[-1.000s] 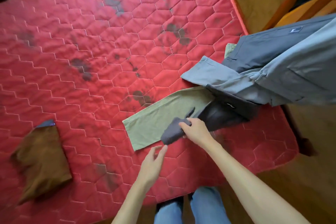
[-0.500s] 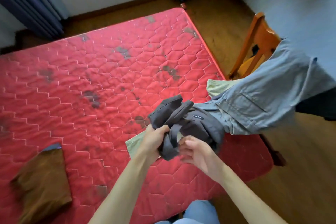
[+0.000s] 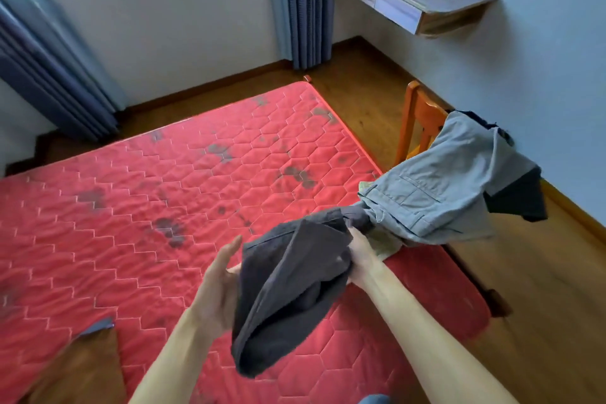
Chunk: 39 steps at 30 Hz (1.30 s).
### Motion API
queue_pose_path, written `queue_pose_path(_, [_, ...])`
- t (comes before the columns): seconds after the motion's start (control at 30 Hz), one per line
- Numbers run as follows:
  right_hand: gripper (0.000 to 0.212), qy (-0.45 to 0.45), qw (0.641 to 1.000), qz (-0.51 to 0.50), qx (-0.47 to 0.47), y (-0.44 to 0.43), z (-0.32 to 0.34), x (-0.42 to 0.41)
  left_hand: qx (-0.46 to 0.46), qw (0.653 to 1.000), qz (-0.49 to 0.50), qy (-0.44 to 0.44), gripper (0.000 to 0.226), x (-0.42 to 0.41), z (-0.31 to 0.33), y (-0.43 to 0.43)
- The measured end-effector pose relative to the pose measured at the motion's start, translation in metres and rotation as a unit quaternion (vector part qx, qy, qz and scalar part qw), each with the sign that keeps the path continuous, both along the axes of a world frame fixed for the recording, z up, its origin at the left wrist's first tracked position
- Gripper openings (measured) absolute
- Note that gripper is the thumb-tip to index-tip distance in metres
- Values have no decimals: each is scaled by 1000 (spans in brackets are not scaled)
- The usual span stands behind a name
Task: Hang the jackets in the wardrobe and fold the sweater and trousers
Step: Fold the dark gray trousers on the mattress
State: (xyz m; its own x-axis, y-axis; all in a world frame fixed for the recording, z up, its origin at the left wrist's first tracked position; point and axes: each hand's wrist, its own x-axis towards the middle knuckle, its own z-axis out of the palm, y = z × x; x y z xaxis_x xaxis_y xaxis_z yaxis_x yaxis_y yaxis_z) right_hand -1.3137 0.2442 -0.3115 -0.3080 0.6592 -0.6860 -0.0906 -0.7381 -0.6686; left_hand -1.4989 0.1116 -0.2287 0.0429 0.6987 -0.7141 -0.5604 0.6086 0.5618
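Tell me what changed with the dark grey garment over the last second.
The dark grey garment came up off the red mattress. The right hand, which pinched its end, now grips it bunched in the air. The left hand moved in and lies straight-fingered against its side. The light grey trousers draped from the chair and the brown garment stayed put.

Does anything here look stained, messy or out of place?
The bare red mattress has dark blotchy stains across its middle. Light grey trousers lie heaped from the wooden chair onto the mattress edge, while the right hand grips a dark grey garment.
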Motion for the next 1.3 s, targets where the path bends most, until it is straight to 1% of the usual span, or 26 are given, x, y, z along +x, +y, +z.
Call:
queue_pose_path(0.07, [15,53,998,-12,22,-4,14,-3,-12,1000,-2,-16,85,-15,-5,5])
queue_pose_path(0.13, [15,97,994,-20,45,-16,38,1,-25,999,-36,4,95,-13,-10,19])
queue_pose_path(0.17, [24,117,992,6,51,-21,47,6,-28,998,-47,13,100,-8,-13,27])
queue_pose_path(0.2, [27,140,987,38,66,-28,62,9,-26,998,-57,13,106,-2,-15,36])
queue_pose_path(0.23, [22,151,983,67,82,-34,75,11,-19,998,-66,11,111,3,-18,44])
queue_pose_path(0.3, [17,156,974,112,117,-44,95,16,3,999,-34,-13,108,17,-24,62])
queue_pose_path(0.37, [20,127,969,151,146,-54,105,22,22,998,19,-50,88,31,-24,83])
queue_pose_path(0.4, [22,111,966,171,160,-59,107,26,31,997,35,-58,70,40,-21,93])
queue_pose_path(0.47, [20,62,956,219,184,-68,107,32,39,996,85,6,14,53,-10,104])
queue_pose_path(0.5, [18,29,949,244,196,-72,105,35,65,992,104,44,12,54,-7,105])
queue_pose_path(0.53, [16,-5,938,273,212,-75,105,38,64,988,117,72,25,56,-7,109])
queue_pose_path(0.6, [13,-77,909,338,232,-77,99,42,49,982,147,108,30,51,-2,115])
queue_pose_path(0.7, [9,-192,837,430,279,-68,82,47,44,969,210,120,25,37,5,116])
queue_pose_path(0.73, [23,-218,817,445,294,-61,74,47,40,970,210,118,28,33,12,113])
queue_pose_path(0.77, [35,-222,812,443,306,-56,69,47,49,970,210,108,36,28,22,109])
queue_pose_path(0.8, [39,-215,822,425,314,-49,69,46,65,973,203,91,44,24,32,105])
queue_pose_path(0.83, [35,-206,834,399,320,-40,70,44,85,974,194,81,47,20,43,101])
queue_pose_path(0.9, [21,-169,865,330,339,-24,84,40,129,973,173,85,38,16,70,92])
queue_pose_path(0.93, [19,-145,881,287,347,-12,91,39,149,970,171,84,36,14,81,88])
queue_pose_path(1.0, [17,-126,891,217,379,7,108,32,185,967,156,82,37,13,98,83])
queue_pose_path(1.07, [32,-109,889,173,409,17,124,20,234,962,131,58,35,15,118,78])
queue_pose_path(1.1, [35,-96,893,155,411,19,131,14,256,959,112,56,36,15,127,76])
queue_pose_path(1.17, [36,-64,899,162,402,16,153,11,297,948,75,80,37,14,145,71])
queue_pose_path(1.2, [42,-30,904,195,380,16,162,14,314,942,66,99,44,11,152,68])
queue_pose_path(1.23, [46,22,908,234,347,15,171,18,331,934,58,123,53,7,158,64])
queue_pose_path(1.3, [39,132,904,272,302,14,190,29,360,914,59,178,61,-5,164,57])
